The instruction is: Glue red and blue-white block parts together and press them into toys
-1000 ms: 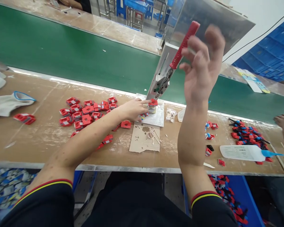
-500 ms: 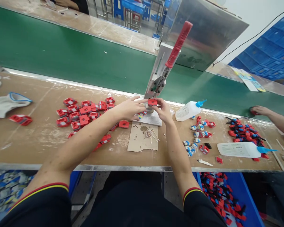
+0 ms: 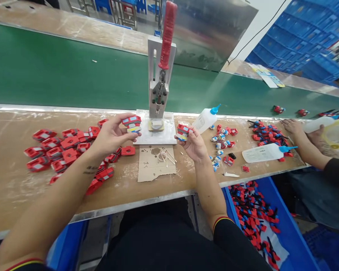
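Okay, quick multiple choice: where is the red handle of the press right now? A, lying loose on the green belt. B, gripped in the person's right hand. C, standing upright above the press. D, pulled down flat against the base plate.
C: the red handle stands upright above the press, while the left hand and right hand each hold a small red part away from it.

Two small stacked assemblies, each built of red, white, blue and yellow plastic layers. The left assembly (image 3: pixel 132 124) is raised above the table (image 3: pixel 14 177) in the fingertips of the left hand (image 3: pixel 113 134), lying roughly level with its red layer uppermost, just left of the press base. The right assembly (image 3: pixel 183 132) is pinched in the right hand (image 3: pixel 194 145), tilted slightly, red layer uppermost, just right of the press base. The two assemblies are well apart.
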Available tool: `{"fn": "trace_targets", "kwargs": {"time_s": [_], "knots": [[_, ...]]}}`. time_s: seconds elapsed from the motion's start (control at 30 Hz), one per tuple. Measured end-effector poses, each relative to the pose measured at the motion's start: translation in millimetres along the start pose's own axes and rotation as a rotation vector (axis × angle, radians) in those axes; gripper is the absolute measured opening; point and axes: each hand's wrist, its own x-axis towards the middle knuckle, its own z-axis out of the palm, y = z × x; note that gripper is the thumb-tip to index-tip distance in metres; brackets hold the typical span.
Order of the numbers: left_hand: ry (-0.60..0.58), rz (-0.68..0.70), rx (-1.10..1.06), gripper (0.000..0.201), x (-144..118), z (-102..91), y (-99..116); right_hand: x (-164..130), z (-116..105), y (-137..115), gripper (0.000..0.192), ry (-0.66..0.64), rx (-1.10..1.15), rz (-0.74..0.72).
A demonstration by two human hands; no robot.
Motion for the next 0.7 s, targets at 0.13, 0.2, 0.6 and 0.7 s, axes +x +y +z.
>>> {"fn": "trace_targets", "kwargs": {"time_s": [0.13,0.2,0.6,0.7], "knots": [[0.092,-0.033,-0.098,0.06,4,5.7,-12,-14,12,-3,0.059,-0.033,0.088,-0.015],[0.096,-0.054,-0.101,0.061,5,5.9,-16,-20,16,-5,0.059,-0.037,0.134,-0.037],[0.095,-0.232,-0.243,0.063,3,9.2,-24,-38,32,-12,0.064,-0.049,0.169,-0.013],[0.102,-0.239,-0.241,0.065,3,10.6,-22,-43,39,-14,0.057,-0.058,0.152,-0.023]]}}
